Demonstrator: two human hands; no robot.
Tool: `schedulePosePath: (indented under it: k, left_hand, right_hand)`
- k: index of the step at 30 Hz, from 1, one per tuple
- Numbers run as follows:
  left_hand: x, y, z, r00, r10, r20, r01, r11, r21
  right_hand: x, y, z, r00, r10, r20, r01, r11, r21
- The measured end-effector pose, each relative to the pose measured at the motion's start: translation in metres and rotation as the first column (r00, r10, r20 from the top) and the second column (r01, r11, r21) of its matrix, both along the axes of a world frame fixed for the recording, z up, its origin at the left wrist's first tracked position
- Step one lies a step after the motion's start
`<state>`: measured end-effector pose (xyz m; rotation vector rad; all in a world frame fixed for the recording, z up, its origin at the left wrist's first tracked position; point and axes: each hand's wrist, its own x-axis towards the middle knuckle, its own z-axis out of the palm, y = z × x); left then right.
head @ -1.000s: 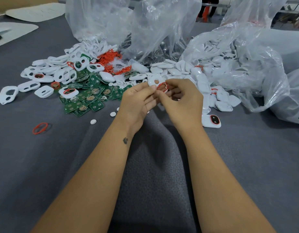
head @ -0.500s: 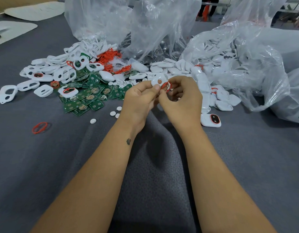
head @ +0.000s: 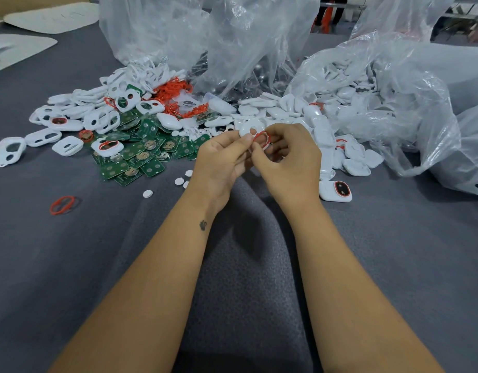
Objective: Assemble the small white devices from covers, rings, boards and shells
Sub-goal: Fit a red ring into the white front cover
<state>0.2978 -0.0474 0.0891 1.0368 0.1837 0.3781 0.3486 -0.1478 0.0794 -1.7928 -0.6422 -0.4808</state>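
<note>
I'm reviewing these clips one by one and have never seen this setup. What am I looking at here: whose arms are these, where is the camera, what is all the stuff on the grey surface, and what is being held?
There is no machine: a person works with bare hands, filmed by one camera worn on the head that looks forward and down. The left hand and the right hand meet over a grey cloth-covered table. Together they pinch a white plastic cover with holes and a thin red rubber ring, seemingly fitting the ring onto the cover.

On the table lie a heap of green circuit boards, loose white covers, a tangle of red rings, one stray red ring, small white discs and solid white shells spilling from clear plastic bags. One device that looks assembled lies beside the right wrist.
</note>
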Motion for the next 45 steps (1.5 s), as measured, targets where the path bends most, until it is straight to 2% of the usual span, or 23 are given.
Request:
schedulePosePath:
  k: [14, 22, 26, 30, 34, 39, 42, 45]
  left_hand:
    - [0.001, 0.001, -0.001, 0.999, 0.031, 0.005, -0.032, 0.999, 0.042]
    - [0.001, 0.0, -0.002, 1.0, 0.024, 0.012, -0.025, 0.999, 0.03]
    - [0.002, 0.004, -0.001, 0.999, 0.006, -0.032, -0.008, 0.999, -0.047]
    - [0.002, 0.006, -0.003, 0.999, 0.018, -0.04, -0.02, 0.998, -0.058]
    - [0.003, 0.007, -0.005, 0.998, 0.044, -0.036, -0.046, 0.998, -0.047]
    - [0.002, 0.007, -0.006, 0.996, 0.085, -0.036, -0.084, 0.996, 0.029]
    - [0.003, 0.009, -0.006, 0.996, 0.081, -0.032, -0.078, 0.994, 0.082]
    - [0.004, 0.01, -0.006, 0.994, 0.102, -0.047, -0.097, 0.99, 0.099]
  right_hand:
    - [-0.002, 0.0, 0.001, 1.0, -0.015, -0.012, 0.016, 1.0, 0.013]
    - [-0.001, 0.0, -0.001, 1.0, -0.02, 0.017, 0.021, 0.997, -0.076]
    - [-0.001, 0.001, -0.001, 0.999, 0.006, -0.032, -0.008, 0.999, -0.049]
    - [-0.002, 0.003, 0.001, 0.991, 0.049, -0.122, -0.047, 0.999, 0.02]
    - [-0.003, 0.002, 0.005, 0.935, 0.205, -0.29, -0.171, 0.976, 0.137]
    - [-0.004, -0.001, 0.008, 0.897, 0.249, -0.365, -0.184, 0.962, 0.204]
    - [-0.002, -0.001, 0.008, 0.782, 0.401, -0.478, -0.203, 0.888, 0.413]
    - [0.002, -0.005, 0.01, 0.651, 0.515, -0.558, -0.137, 0.803, 0.58]
